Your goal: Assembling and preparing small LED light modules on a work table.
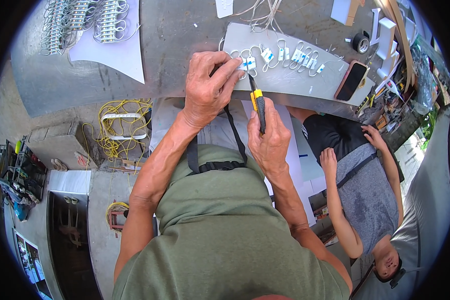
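Taking twelve o'clock as straight ahead of the worker, I saw both hands together at the near edge of the metal bench (180, 35). The left hand (208, 85) was nearly closed, thumb and fingertips pinching a small white light block (250, 63) with blue marks on it. The right hand (271, 135), at about five o'clock from the left, was wrapped round a yellow-and-black knife (259, 107). Its blade pointed toward twelve and reached the pinched block — whether it touched, I couldn't tell.

The block was over a grey board (330, 82) on the bench. From it a row of similar blocks (297, 56), looped together with pale wire, ran off toward three o'clock. Loose thin wires (269, 17) lay at one o'clock from the block, and a phone (351, 81) rested, dark screen up, on the board's far end, near three o'clock. A black roll of tape (361, 43) sat just beyond the phone, at one o'clock from it.

Over at ten o'clock, more light strips (112, 22) lay on a pale sheet (92, 52). Below the bench, toward nine, a heap of yellow cord (116, 107) was on the floor. Another person (357, 190) in a grey shirt was close by, around four o'clock — bare-handed, one arm bent.
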Motion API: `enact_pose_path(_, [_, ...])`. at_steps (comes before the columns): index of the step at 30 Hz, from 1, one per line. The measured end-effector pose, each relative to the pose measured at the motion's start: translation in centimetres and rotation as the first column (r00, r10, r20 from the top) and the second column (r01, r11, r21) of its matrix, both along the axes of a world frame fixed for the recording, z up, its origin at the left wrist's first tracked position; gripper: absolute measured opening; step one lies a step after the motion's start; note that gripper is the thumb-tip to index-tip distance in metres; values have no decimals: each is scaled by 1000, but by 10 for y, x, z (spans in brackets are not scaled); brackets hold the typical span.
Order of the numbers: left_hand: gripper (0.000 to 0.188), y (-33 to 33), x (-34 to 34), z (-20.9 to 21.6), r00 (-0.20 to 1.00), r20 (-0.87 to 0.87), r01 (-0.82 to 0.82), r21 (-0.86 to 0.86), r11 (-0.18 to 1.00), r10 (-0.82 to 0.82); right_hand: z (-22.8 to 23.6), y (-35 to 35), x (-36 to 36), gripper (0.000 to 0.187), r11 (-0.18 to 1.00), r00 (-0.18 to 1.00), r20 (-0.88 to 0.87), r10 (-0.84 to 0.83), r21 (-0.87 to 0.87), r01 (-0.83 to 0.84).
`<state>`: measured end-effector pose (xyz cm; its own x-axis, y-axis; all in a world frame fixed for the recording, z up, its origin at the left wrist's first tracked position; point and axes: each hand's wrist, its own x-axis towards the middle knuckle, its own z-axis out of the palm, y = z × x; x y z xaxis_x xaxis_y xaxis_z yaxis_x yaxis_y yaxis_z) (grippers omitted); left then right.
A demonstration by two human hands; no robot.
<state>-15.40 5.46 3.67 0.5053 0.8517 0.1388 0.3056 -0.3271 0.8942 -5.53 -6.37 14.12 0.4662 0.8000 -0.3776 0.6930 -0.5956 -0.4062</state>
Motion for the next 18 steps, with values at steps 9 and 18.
enact_pose_path(9, [33, -2, 9, -2, 998, 61, -10, -12, 1000, 11, -12, 15, 22, 42, 991, 1000, -12, 6, 136, -4])
enact_pose_path(18, [36, -3, 6, -4, 999, 49, -21, -33, 999, 23, -15, 22, 14, 38, 994, 1000, -31, -3, 112, 6])
